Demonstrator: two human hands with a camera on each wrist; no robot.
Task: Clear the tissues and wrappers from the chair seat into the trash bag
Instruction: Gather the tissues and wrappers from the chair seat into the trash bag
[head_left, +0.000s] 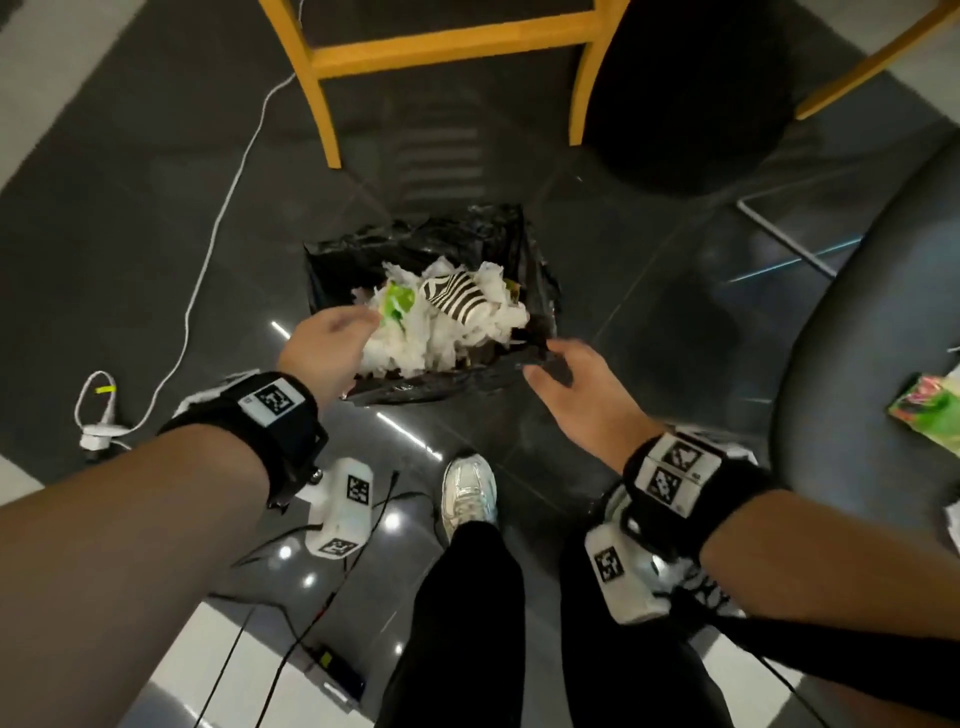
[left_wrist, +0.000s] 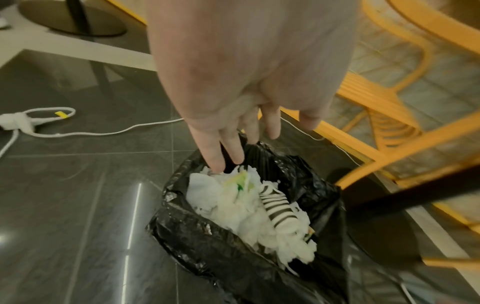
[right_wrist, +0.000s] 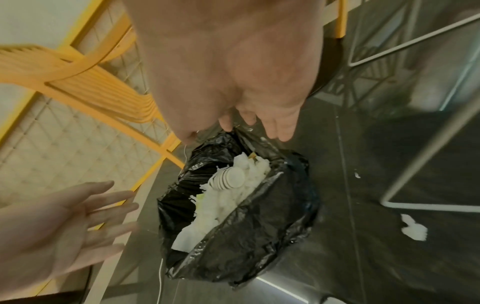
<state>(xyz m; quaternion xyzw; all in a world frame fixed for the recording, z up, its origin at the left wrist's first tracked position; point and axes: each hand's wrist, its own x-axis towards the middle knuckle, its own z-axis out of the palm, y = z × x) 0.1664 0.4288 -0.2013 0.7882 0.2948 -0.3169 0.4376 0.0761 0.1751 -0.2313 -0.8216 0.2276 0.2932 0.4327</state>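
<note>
One black trash bag (head_left: 447, 382) sits open on the dark floor (head_left: 156, 218), in the middle of the scene; it holds a heap of white tissues (head_left: 441, 332), too bunched up to count, one green wrapper (head_left: 397, 304) on the left side of the heap, and one black-and-white striped cup (head_left: 457, 296) lying on top. Two hands are out over the bag; the left hand (head_left: 324, 345) hangs over the left edge with all its fingers (left_wrist: 215, 152) straight and spread, holding nothing; the right hand (head_left: 576, 387) is at the near right edge of the bag, fingers loose, and I cannot tell if it has hold of the plastic. One dark chair seat (head_left: 852, 374) is on the right, with one green and pink wrapper (head_left: 930, 415) lying on it. One yellow chair (head_left: 452, 57) stands on the far side; one white cable (head_left: 218, 208) runs along the floor on the left; one white tissue scrap (right_wrist: 414, 228) lies on the floor to the right of the bag.
</note>
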